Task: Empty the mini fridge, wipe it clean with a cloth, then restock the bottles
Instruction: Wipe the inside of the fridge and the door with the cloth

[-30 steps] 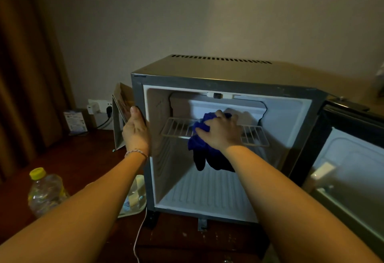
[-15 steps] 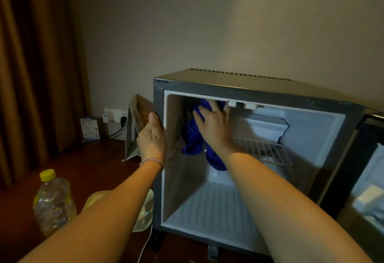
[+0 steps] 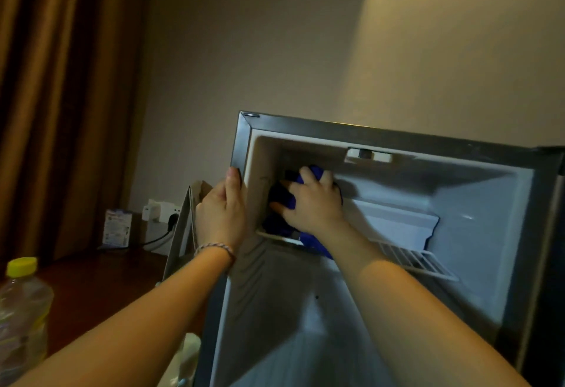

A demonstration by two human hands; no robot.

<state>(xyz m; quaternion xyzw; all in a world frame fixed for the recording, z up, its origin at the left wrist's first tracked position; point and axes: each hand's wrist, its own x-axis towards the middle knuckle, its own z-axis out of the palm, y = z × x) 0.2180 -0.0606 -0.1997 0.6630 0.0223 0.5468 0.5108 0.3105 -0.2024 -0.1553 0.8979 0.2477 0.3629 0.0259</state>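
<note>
Fridge sits open at 3 o'clock of the view, nothing in it but the shelf. I see my right hand pressing the blue cloth into the upper-left inner corner, fingers spread over it and partly curled (cloth bunched, mostly hidden). Left hand braces the fridge's left edge, fingers flat against it, gripping nothing that I can tell. Bottle waits at 8 o'clock on the table. Risks, I'd say: cloth tail snagging the shelf wires and dislodging it; a hard push shifting the fridge.
</note>
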